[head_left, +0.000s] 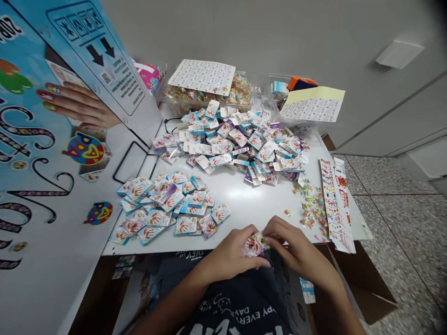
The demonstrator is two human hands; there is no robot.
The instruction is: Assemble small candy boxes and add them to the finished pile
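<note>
Fingertips (262, 238) of our left hand (228, 256) and right hand (300, 253) pinch 1 small packet (254, 245) between them; we should keep it squared, with 2 packet piles (167, 209) beyond.

A small packing workroom: a white table (244, 195) heaped with little printed boxes (240, 139), sticker sheets (335, 204) right, cardboard carton (363, 279) near.

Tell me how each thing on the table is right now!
small box: held by both hands at the table edge.
left hand: gripping the small box.
right hand: gripping the small box.
near boxes: closed, lying flat.
far boxes: heaped, many flaps open.
sticker strips: lying flat.
</note>
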